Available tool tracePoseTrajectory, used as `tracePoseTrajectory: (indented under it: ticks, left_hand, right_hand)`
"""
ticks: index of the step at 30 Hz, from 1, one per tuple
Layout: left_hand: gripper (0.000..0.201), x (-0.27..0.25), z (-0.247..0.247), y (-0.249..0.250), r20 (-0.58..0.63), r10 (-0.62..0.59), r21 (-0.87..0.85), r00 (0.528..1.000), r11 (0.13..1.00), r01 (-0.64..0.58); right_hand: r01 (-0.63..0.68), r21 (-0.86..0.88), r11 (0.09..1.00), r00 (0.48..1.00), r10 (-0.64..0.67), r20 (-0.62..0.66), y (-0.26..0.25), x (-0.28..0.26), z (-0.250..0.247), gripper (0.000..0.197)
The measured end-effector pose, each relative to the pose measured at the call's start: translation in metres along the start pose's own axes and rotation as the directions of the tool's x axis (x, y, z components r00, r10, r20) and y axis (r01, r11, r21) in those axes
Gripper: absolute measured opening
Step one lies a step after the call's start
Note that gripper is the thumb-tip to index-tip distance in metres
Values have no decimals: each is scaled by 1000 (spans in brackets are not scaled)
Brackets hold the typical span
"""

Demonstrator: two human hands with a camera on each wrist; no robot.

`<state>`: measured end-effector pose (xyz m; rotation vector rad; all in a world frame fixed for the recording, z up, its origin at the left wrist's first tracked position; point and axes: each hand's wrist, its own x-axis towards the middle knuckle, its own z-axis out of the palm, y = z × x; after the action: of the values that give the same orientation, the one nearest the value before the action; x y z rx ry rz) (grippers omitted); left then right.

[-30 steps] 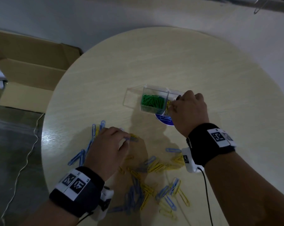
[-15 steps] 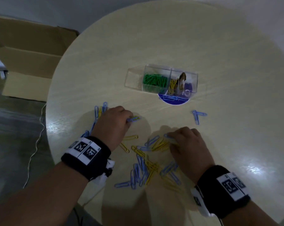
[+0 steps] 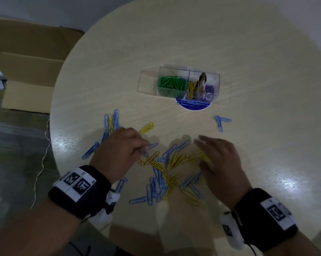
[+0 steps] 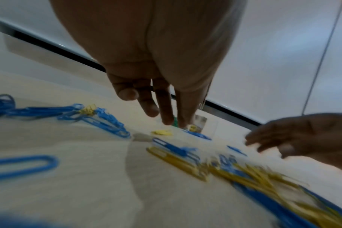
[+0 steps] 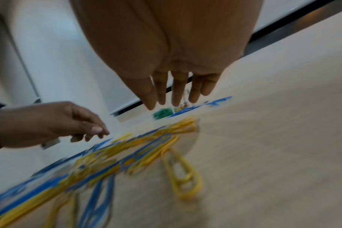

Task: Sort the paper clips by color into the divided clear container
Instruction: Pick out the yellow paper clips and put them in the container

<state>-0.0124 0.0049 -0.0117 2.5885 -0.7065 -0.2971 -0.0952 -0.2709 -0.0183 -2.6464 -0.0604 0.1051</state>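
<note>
Sorting sits partway done, by the look of it: the clear container (image 3: 188, 83) stands on the round desk (image 3: 248, 52) at about 12 o'clock from the hands, with green clips (image 3: 171, 84) filling one compartment and a smaller lot of yellow clips (image 3: 192, 88) in the next one at its 3 o'clock side; a third, clear section at its 9 o'clock side looks empty. No loose green shows on the desk, so green seems finished. Left to do: a mixed heap of blue and yellow clips (image 3: 167, 170) between the wrists, a blue cluster (image 3: 110, 124) at 11 o'clock of the left hand, and two blue clips (image 3: 220, 121) at 1 o'clock of the right hand. No blue heap shows in the container from here. Left hand (image 3: 119, 152) hangs low over the heap with thumb and forefinger drawn together near a blue clip; whether they actually pinch it I cannot tell. Right hand (image 3: 218, 159) is spread flat, fingers straight, just over the yellow strands, holding nothing.
</note>
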Motion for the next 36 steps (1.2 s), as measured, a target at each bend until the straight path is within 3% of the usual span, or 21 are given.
tracePoseTrajectory:
  ticks: [2, 4, 6, 10, 15, 17, 19, 22, 28, 31, 33, 35, 36]
  left_hand:
    - [19, 10, -4, -4, -89, -74, 0, 993, 997, 75]
    - [18, 24, -3, -9, -127, -146, -1, 981, 989, 147]
    - [21, 36, 1, -9, -92, -190, -3, 977, 982, 191]
    - [11, 49, 10, -3, 32, -176, 42, 984, 984, 174]
    - [2, 52, 2, 8, 54, -216, 5, 975, 976, 216]
    - [8, 45, 4, 22, 45, -149, -78, 988, 985, 152]
    - [17, 33, 12, 38, 126, -39, -136, 991, 989, 56]
    - [17, 23, 28, 43, 185, 32, -85, 982, 996, -17]
    - [14, 38, 18, 25, 58, -49, 39, 997, 998, 47]
    - [11, 31, 15, 42, 7, -96, -68, 995, 993, 97]
    - [9, 23, 21, 62, 29, -154, -165, 988, 974, 157]
    - [12, 20, 32, 74, 76, -207, -198, 975, 956, 218]
    - [14, 19, 37, 75, 87, -218, -187, 972, 955, 231]
  right_hand:
    - [-107, 65, 992, 990, 112, -80, 13, 1, -9, 34]
    - [-223, 147, 964, 971, 232, -51, 22, 3, -13, 20]
    - [-292, 153, 944, 955, 295, 4, 26, 6, -11, 20]
    - [-222, 47, 974, 974, 219, 57, 23, 21, -1, 29]
    - [-175, -35, 984, 985, 174, -14, 26, 35, 2, 12]
    - [-148, -30, 989, 989, 147, -32, 29, 34, -1, 19]
    - [-63, -37, 997, 998, 64, 25, 29, 28, -5, 33]
    - [24, -88, 996, 995, -14, 104, 26, 21, -5, 43]
    - [-34, 23, 999, 998, 33, 52, 30, 23, -6, 38]
    - [-192, 124, 973, 981, 192, 13, 24, 26, -10, 34]
    - [-306, 91, 948, 952, 303, 47, 19, 30, -9, 47]
    - [-305, -12, 952, 945, 304, 123, 13, 31, -8, 57]
    - [-286, -35, 957, 946, 288, 147, 11, 30, -6, 53]
